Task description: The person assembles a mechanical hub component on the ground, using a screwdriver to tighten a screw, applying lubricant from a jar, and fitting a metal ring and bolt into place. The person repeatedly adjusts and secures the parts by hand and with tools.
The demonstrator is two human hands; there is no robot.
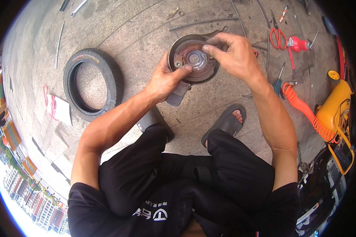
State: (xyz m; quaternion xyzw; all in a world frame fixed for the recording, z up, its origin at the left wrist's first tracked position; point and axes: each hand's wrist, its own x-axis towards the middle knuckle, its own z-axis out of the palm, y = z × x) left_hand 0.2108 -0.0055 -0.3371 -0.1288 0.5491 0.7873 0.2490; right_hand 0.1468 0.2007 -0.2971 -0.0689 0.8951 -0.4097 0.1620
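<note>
Head view: gripping the drum-brake assembly (pixel 195 60) at its lower-left rim with the left hand (pixel 163 79). Right hand's (pixel 240 56) curled fingers over its upper-right edge; cannot tell whether pinching anything.

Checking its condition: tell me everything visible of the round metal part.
The round metal part looks worn, dark-edged, dusty brown inside, with a shiny ringed hub. A dark arm juts from its upper right. Its open face points at the camera. The left grip holds its left side; the right grip overlaps its upper right, contact unclear.
</note>
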